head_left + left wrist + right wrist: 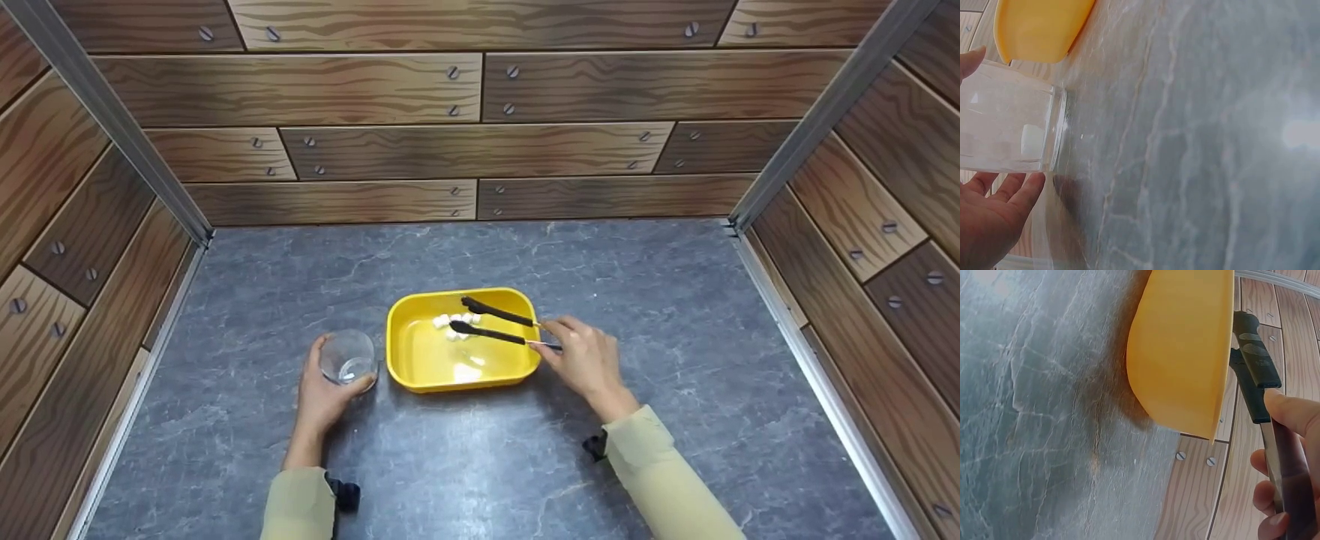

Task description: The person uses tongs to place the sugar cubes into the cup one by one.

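My left hand (324, 394) grips a clear cup (347, 349) that stands on the tabletop, thumb on one side and fingers on the other. Through its wall, in the left wrist view, a small white piece (1032, 140) shows near the bottom. To the right of the cup is a yellow tub (420, 367) with several small white marshmallow-like pieces (441, 322) towards its back. My right hand (589, 360) holds metal tongs (1292, 467) with black tips. Their two arms are spread apart and reach over the tub's right rim, above the white pieces, with nothing visible between them.
The grey marbled tabletop (465, 465) extends around the tub and cup. Wood-patterned panels (375, 150) stand at the back and on both sides, with metal rails (810, 367) along the side edges.
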Action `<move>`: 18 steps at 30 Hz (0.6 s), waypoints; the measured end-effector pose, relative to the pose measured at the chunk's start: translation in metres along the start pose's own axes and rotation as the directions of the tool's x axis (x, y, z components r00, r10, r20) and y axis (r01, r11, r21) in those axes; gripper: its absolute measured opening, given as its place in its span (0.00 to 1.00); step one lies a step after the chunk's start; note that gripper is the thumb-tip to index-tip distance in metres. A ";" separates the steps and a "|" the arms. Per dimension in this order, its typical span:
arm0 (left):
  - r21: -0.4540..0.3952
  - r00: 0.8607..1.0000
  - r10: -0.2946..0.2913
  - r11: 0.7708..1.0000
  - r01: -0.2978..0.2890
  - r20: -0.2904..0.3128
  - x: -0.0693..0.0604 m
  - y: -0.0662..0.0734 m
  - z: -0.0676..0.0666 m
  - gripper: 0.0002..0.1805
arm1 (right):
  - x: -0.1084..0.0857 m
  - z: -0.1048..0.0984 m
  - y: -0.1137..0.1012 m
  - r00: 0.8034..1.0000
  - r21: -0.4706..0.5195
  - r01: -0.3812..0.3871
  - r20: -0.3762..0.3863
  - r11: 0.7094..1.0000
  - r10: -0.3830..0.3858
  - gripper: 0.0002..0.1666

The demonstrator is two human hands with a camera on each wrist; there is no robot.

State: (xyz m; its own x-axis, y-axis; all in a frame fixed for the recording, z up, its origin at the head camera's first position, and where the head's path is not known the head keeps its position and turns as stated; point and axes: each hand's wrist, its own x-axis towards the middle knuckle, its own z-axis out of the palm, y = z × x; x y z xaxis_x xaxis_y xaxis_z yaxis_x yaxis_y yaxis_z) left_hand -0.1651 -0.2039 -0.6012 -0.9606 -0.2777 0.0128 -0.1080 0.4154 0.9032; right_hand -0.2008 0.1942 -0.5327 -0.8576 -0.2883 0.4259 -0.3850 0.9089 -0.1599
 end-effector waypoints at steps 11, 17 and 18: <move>0.001 1.000 -0.019 1.000 0.019 0.005 0.000 -0.001 0.000 0.59 | -0.001 0.001 -0.004 0.998 -0.038 0.050 0.032 0.998 -0.049 0.21; -0.003 1.000 -0.010 1.000 0.010 0.005 0.000 0.000 -0.001 0.59 | 0.001 0.004 -0.012 0.995 -0.047 0.093 0.032 0.995 -0.091 0.20; -0.006 1.000 -0.008 1.000 0.008 0.005 0.000 0.000 -0.001 0.59 | 0.001 0.004 -0.013 0.995 -0.052 0.098 0.032 0.994 -0.096 0.20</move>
State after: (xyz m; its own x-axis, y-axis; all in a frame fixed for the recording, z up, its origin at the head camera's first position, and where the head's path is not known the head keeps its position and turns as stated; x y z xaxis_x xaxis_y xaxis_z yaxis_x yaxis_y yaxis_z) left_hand -0.1652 -0.2045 -0.6010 -0.9611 -0.2761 0.0036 -0.1138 0.4080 0.9059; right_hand -0.1981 0.1803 -0.5340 -0.8269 -0.3841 0.4108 -0.4490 0.8907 -0.0709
